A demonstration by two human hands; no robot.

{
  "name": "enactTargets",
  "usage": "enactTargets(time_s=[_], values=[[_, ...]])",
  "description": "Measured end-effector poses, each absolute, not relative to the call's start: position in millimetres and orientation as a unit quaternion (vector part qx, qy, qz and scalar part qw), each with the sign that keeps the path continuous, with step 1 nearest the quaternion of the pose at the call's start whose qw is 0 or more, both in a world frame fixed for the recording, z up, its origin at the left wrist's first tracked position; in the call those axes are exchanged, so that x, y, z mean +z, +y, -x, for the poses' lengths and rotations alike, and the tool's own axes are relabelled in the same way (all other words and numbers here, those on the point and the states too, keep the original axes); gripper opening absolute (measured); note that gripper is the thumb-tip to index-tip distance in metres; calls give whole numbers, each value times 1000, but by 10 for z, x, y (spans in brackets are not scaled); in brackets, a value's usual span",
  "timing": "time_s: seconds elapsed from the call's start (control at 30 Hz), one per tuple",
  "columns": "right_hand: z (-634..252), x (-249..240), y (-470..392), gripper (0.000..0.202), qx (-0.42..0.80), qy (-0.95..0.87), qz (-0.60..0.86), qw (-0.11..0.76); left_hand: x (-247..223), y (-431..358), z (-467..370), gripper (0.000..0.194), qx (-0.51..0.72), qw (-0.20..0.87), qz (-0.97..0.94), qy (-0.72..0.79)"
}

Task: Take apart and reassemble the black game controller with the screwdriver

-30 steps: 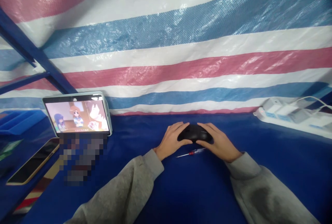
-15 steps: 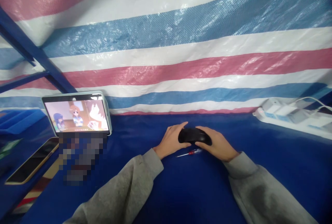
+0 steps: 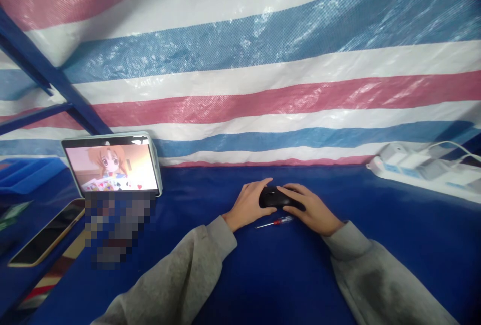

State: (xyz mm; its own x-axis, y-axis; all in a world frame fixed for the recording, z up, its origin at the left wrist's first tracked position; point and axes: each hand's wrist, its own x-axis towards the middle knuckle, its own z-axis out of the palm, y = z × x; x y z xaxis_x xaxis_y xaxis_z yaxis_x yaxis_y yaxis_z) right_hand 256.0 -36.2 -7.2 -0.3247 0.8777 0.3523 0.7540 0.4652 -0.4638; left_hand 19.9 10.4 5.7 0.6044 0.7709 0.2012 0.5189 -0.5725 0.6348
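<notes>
Two bare hands are gripping a rounded black computer mouse at the middle of a smooth blue tabletop, whose far edge is running along a wall sheet of woven plastic striped in red, white and blue. Blue surface is stretching out on both sides and toward the wearer. The left hand is curving in a broad C about the mouse's left end, thumb along the near side; the right hand is closing more narrowly over the right end, fingers lying across the top. Whether the mouse is resting or slightly raised cannot be told. Just on the near side, a slim screwdriver with a metal shaft and red-and-clear handle is lying flat. A pale-cased tablet is showing a cartoon at left; a white power strip is sitting at right.
</notes>
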Motion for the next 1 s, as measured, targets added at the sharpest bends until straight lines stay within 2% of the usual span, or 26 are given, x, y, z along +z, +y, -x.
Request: enactTargets(time_s=[1.0], values=[[-2496, -139, -369, 48, 110, -806, 514, 271, -16, 145, -218, 73, 238, 255, -868, 353]])
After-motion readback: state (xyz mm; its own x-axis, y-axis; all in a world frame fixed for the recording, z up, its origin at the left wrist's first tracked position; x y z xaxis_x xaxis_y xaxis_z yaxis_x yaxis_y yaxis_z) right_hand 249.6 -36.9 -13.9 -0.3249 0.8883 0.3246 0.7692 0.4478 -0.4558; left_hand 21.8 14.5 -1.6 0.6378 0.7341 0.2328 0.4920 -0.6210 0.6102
